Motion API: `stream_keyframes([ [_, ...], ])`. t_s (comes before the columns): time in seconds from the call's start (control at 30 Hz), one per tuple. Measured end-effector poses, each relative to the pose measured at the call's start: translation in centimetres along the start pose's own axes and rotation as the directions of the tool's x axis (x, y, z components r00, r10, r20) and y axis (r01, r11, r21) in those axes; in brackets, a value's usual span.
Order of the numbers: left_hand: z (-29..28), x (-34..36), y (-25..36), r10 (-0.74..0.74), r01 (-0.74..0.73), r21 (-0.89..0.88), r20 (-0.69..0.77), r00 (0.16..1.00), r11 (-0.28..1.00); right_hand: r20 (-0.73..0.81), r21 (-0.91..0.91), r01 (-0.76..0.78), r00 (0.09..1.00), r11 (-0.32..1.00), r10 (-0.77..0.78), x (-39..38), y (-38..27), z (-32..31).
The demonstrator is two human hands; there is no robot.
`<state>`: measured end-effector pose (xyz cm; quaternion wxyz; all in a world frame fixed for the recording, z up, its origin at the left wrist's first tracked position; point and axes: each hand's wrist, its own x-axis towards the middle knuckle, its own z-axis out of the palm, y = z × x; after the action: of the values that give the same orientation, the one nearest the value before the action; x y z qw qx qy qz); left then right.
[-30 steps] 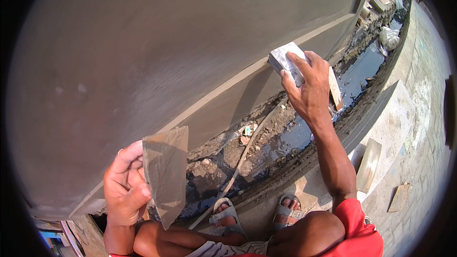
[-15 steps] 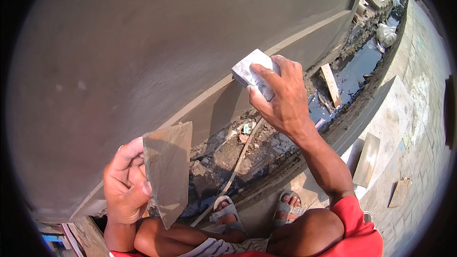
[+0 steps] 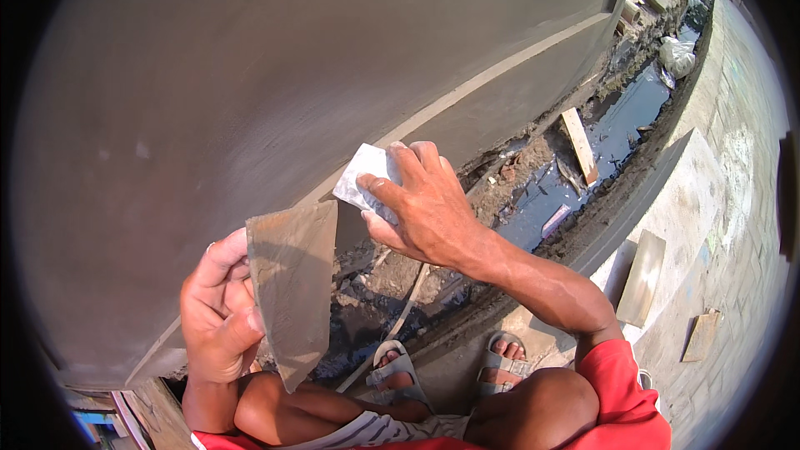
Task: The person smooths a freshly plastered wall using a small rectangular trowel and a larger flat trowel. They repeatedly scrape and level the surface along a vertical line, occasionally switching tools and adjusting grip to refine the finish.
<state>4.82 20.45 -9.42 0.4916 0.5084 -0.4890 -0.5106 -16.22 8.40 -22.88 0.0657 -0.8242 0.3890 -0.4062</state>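
My left hand (image 3: pixel 218 317) grips a flat grey-brown slab (image 3: pixel 290 287) by its left edge, held upright low in front of the wall. My right hand (image 3: pixel 429 217) is closed round a pale grey-white block (image 3: pixel 358 173), just above and right of the slab's top corner. Behind both is a smooth dark grey plastered wall (image 3: pixel 225 75) with a paler narrow band (image 3: pixel 500 75) running along its lower part. Whether the block touches the wall, I cannot tell.
Below the wall runs a ditch of dark water (image 3: pixel 625 125) with rubble, a loose plank (image 3: pixel 579 142) and a white bag (image 3: pixel 677 54). My sandalled feet (image 3: pixel 396 379) rest by its concrete edge. A grey strip (image 3: pixel 642 279) and small board (image 3: pixel 700 333) lie on the paving (image 3: pixel 742 225).
My right hand has moved down and left with the block, from higher up near the ditch's right part to close beside the slab. My left hand and slab have shifted only slightly.
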Motion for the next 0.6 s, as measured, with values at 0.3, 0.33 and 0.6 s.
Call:
stream_keyframes([
  [0.3, -1.1, -1.0, -0.1, -0.013, 0.012, -0.006, -0.039, 0.999, 1.0, -0.309, -0.266, -0.34, 0.916, 0.902, 0.254, 1.2, 10.9, -5.7],
  [0.33, -1.4, -0.9, -0.2, -0.004, 0.004, 0.0, -0.04, 0.999, 1.0, -0.288, -0.308, -0.317, 0.93, 0.897, 0.23, 0.9, 10.6, -4.9],
  [0.6, 0.6, 0.5, -0.2, 0.027, -0.027, 0.004, -0.004, 1.0, 1.0, 0.022, -0.006, -0.057, 0.998, 0.998, 0.057, -0.5, 1.8, -0.9],
])
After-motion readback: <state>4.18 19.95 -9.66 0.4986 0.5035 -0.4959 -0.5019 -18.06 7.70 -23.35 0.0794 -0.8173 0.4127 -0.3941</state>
